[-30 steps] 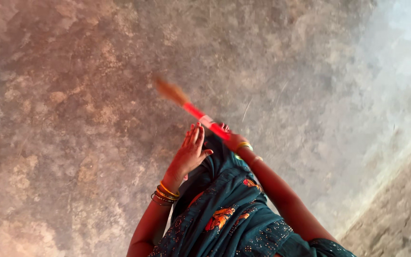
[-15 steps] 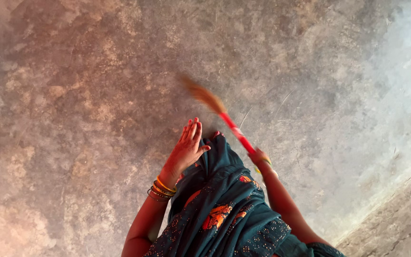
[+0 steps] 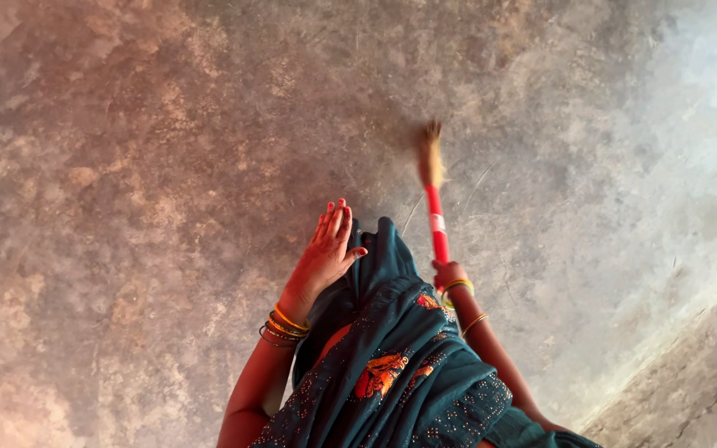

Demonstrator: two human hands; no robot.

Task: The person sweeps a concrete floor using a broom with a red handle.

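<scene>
My right hand [image 3: 449, 273] grips the red handle of a broom [image 3: 436, 224], whose straw bristles touch the mottled concrete floor [image 3: 168, 166] ahead of me. My left hand [image 3: 324, 259] is flat with fingers together, pressed against the dark teal embroidered cloth [image 3: 392, 348] I wear, holding it back near my waist. Several bangles circle both wrists.
A rougher raised strip of concrete [image 3: 690, 382] runs across the lower right corner. The floor is brighter and hazy toward the upper right.
The broom has swung from the left to the right, its bristles now pointing almost straight ahead. My right hand shifted right with it. The left hand stayed on the cloth.
</scene>
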